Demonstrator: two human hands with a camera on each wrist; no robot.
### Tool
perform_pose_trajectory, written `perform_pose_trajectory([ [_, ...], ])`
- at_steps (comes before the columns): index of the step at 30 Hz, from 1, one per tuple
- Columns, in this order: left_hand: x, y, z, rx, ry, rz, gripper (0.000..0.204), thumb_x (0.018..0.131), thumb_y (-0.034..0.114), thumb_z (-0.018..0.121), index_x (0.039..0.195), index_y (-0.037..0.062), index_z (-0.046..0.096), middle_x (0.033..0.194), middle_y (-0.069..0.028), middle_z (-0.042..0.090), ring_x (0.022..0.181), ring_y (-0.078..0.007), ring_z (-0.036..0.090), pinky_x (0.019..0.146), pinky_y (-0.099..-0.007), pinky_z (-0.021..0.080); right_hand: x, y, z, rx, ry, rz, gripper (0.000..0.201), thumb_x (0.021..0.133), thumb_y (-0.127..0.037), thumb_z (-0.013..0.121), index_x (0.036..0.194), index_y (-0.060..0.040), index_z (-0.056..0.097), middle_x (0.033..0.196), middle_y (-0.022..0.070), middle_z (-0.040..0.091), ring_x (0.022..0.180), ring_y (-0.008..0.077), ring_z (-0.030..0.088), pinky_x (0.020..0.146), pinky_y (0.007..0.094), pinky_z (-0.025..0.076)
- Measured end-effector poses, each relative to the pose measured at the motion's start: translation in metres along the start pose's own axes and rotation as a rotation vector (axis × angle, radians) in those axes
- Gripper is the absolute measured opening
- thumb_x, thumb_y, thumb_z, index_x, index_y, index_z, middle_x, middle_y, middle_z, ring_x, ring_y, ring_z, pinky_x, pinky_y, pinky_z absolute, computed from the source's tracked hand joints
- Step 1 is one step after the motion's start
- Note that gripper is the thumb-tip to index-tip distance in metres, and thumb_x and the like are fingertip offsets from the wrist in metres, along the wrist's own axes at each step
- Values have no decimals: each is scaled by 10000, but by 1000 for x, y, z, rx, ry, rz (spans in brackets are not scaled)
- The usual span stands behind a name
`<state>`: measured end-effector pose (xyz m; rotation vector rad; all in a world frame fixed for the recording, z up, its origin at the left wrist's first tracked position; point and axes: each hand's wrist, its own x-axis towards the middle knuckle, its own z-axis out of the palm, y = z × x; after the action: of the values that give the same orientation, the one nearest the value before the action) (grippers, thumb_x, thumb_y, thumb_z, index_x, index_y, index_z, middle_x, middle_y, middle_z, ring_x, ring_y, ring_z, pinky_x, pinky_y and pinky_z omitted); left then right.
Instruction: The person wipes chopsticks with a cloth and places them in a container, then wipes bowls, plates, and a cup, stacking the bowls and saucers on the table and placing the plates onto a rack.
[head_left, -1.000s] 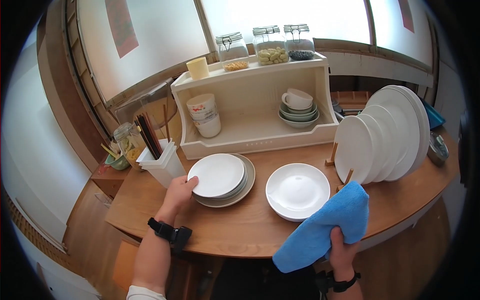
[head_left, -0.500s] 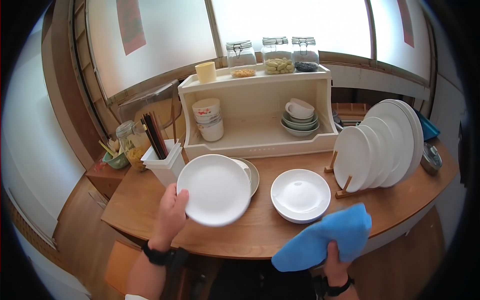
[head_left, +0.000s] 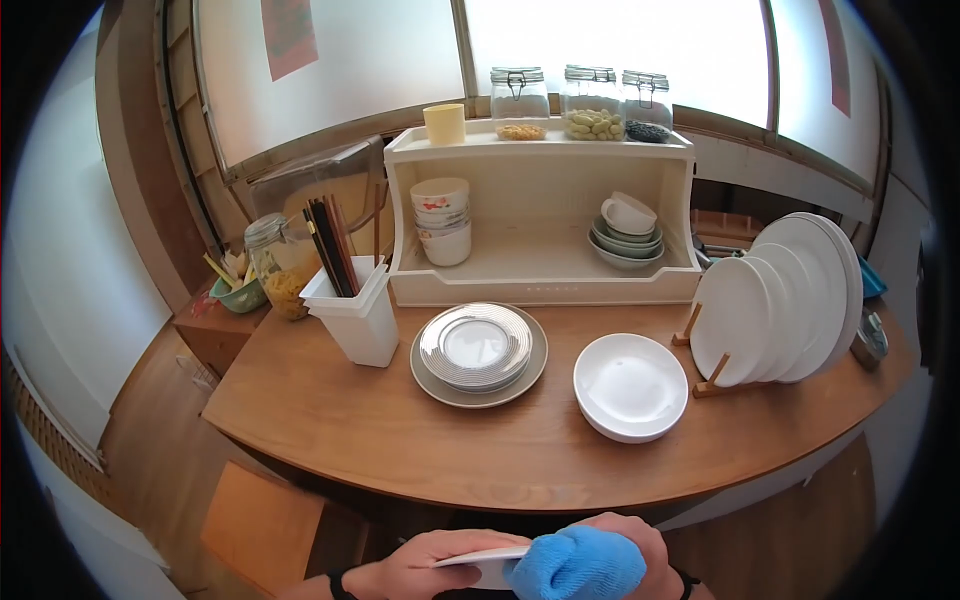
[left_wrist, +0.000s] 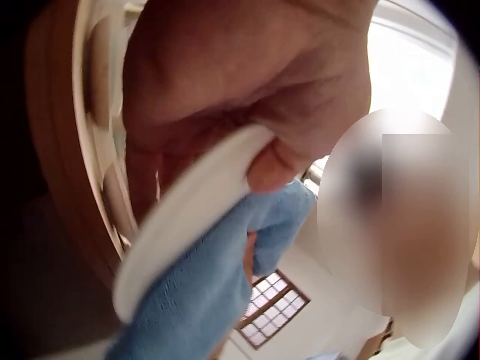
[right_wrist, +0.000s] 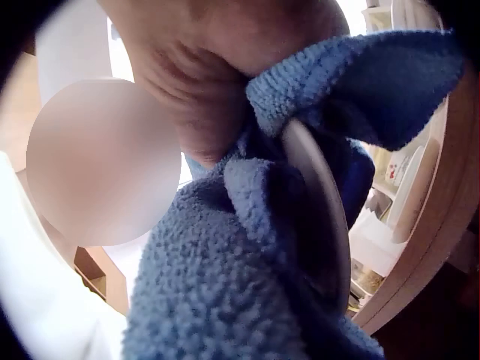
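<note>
At the bottom of the head view, before the table's front edge, my left hand (head_left: 425, 562) grips a white plate (head_left: 490, 572), thumb on one face and fingers behind. In the left wrist view the plate (left_wrist: 187, 206) stands tilted, nearly edge-on. My right hand (head_left: 640, 545) holds a blue cloth (head_left: 575, 565) against it. The right wrist view has this cloth (right_wrist: 210, 262) folded round the plate's rim (right_wrist: 330, 202), with fabric on both faces. Most of the right fingers are hidden by the fabric.
A plate stack (head_left: 475, 350) lies on the wooden table (head_left: 480, 455), left of white bowls (head_left: 630, 385). Plates stand in a wooden rack (head_left: 715, 385) at right. A white holder (head_left: 360, 320) with chopsticks stands left. Behind is a cream shelf (head_left: 540, 292) with cups, bowls and jars (head_left: 592, 110).
My left hand has brought the white plate from over the stack down to the table's front. The right hand's cloth has moved left and now wraps the plate's edge. The view has shifted.
</note>
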<state>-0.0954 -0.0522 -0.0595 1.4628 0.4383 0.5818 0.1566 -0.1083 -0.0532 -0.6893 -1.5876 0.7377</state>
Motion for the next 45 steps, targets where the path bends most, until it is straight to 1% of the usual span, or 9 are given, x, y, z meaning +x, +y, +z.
perform_pose_trajectory([
  [8, -15, -58, 31, -659, 551, 196, 475, 815, 155, 615, 1227, -65, 530, 1198, -201, 606, 1140, -292, 567, 999, -419, 423, -5, 2, 17, 109, -42, 216, 353, 796, -147, 719, 1097, 5, 614, 1078, 168, 655, 911, 273, 660, 851, 340, 507],
  [11, -7, -33, 53, -222, 357, 383, 473, 920, 276, 556, 1292, -7, 484, 1287, -209, 492, 1173, -280, 493, 979, -385, 393, -12, 10, 32, 106, -75, 287, 350, 797, -138, 716, 1096, 11, 611, 1076, 170, 654, 906, 275, 660, 847, 341, 509],
  [17, 5, 12, 25, -378, -69, 339, 567, 868, 321, 609, 1289, -44, 499, 1323, -294, 498, 1255, -383, 485, 1055, -471, 359, -8, 2, -23, 191, -136, 194, 266, 797, -82, 693, 1040, 10, 636, 1027, 145, 669, 896, 252, 657, 845, 330, 508],
  [20, 3, 20, 21, -115, -74, 236, 531, 873, 294, 604, 1289, -22, 504, 1313, -302, 491, 1231, -406, 488, 1035, -493, 368, 7, -14, -6, 77, -119, 661, 217, 805, -92, 691, 1005, -13, 663, 974, 129, 681, 910, 242, 654, 843, 330, 506],
  [25, 2, -8, 59, -392, 208, 391, 508, 878, 283, 602, 1284, -7, 506, 1299, -268, 494, 1204, -368, 493, 1007, -461, 378, -5, -2, 1, 155, -123, 317, 272, 788, -113, 709, 1030, 0, 658, 967, 138, 681, 875, 261, 654, 803, 342, 511],
  [33, -5, 3, 46, -455, 234, 454, 475, 883, 249, 582, 1270, -19, 519, 1275, -303, 519, 1209, -420, 503, 1027, -521, 373, -9, 10, -8, 290, -128, 405, 363, 760, -146, 737, 1071, 21, 649, 955, 152, 680, 820, 290, 654, 740, 360, 519],
  [35, -3, 14, 33, -443, 2, 333, 466, 859, 202, 599, 1255, -34, 533, 1272, -267, 535, 1187, -361, 526, 1015, -461, 386, 4, -2, -20, -12, -215, -155, 438, 745, -155, 755, 1122, 25, 622, 987, 160, 673, 833, 304, 658, 750, 375, 523],
  [39, -7, 27, 34, -175, 65, -67, 484, 842, 151, 594, 1262, -81, 536, 1259, -225, 573, 1161, -259, 557, 978, -341, 418, -2, -10, 6, -12, 9, -72, 426, 722, -132, 767, 1095, 13, 621, 984, 167, 672, 861, 299, 657, 767, 381, 520],
  [45, -13, -7, 65, -555, 469, 403, 577, 798, 185, 659, 1298, -41, 481, 1301, -228, 534, 1205, -330, 526, 1021, -438, 401, 2, -2, 83, 277, 26, 174, 410, 728, -146, 769, 1082, -1, 622, 971, 136, 672, 880, 266, 649, 779, 370, 512],
])
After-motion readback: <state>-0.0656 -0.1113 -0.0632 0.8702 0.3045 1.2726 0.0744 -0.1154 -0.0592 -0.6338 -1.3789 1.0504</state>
